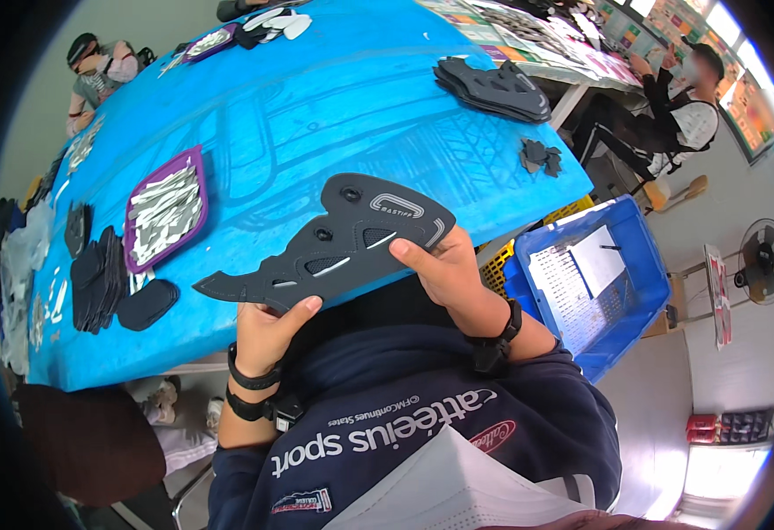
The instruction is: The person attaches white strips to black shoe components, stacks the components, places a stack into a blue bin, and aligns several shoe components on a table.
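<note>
I hold up a dark grey shaped panel [352, 252], like a piece of a shoe upper, over the near table edge. It has mesh-backed openings with white strips along them, two black round fittings and light printing at its wide end. My left hand [268, 331] grips the lower edge near the narrow, pointed end, thumb in front. Toward the wide end, my right hand [449, 269] pinches the panel with its thumb on the face. The fingers behind the panel are hidden in both hands.
A purple tray [204, 187] of pale strips lies left on the blue table [307, 115], beside stacked black pieces [98, 283]. Similar panels [493, 91] and small dark scraps [540, 157] lie far right. A blue crate [648, 231] stands at my right. Other people sit nearby.
</note>
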Motion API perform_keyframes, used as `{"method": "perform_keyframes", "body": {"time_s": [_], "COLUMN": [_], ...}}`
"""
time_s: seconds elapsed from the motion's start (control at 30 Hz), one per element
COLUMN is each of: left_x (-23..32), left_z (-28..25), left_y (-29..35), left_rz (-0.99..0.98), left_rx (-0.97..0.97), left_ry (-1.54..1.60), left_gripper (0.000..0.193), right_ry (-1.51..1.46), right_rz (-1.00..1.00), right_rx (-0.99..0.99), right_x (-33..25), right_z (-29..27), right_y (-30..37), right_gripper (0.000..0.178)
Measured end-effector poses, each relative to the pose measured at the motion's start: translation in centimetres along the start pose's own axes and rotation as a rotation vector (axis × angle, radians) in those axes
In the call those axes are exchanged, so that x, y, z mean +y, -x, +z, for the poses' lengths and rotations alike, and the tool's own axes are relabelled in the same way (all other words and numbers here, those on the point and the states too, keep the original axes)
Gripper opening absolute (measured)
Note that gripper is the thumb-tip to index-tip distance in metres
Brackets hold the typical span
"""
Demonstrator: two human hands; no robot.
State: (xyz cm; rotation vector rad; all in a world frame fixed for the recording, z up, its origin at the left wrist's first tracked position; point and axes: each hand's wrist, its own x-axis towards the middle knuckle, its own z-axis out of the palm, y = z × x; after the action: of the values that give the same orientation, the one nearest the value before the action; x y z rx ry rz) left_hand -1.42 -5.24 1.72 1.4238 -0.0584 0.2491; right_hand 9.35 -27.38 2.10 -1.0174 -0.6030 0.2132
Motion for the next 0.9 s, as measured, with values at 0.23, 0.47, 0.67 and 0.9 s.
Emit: {"method": "perform_keyframes", "body": {"time_s": [0.23,0.47,0.67,0.9], "left_x": [-1.4,-0.4,0.4,-0.8], "left_z": [-0.6,-2.8,-6.4,-6.5], "left_y": [0.3,-0.8,-0.1,-0.7], "left_rz": [0.119,0.456,0.252,0.213], "left_rx": [0.054,0.082,0.391,0.421], "left_ry": [0.073,-0.090,-0.196,-0.139], "left_gripper": [0.036,0.095,0.066,0.073], "right_ry": [0.128,0.307,0.458,1.457], "right_rz": [0.099,-0.392,-0.172,0.364], "right_rx": [0.037,0.485,0.682,0.725], "right_x": [-1.8,-8.9,-13.3,-11.3], "right_z": [-1.1,-11.1,-28.6,-33.3], "right_y": [0.4,-9.1,-17.9,-20.9], "right_gripper": [0.032,0.058,0.051,0.072]}}
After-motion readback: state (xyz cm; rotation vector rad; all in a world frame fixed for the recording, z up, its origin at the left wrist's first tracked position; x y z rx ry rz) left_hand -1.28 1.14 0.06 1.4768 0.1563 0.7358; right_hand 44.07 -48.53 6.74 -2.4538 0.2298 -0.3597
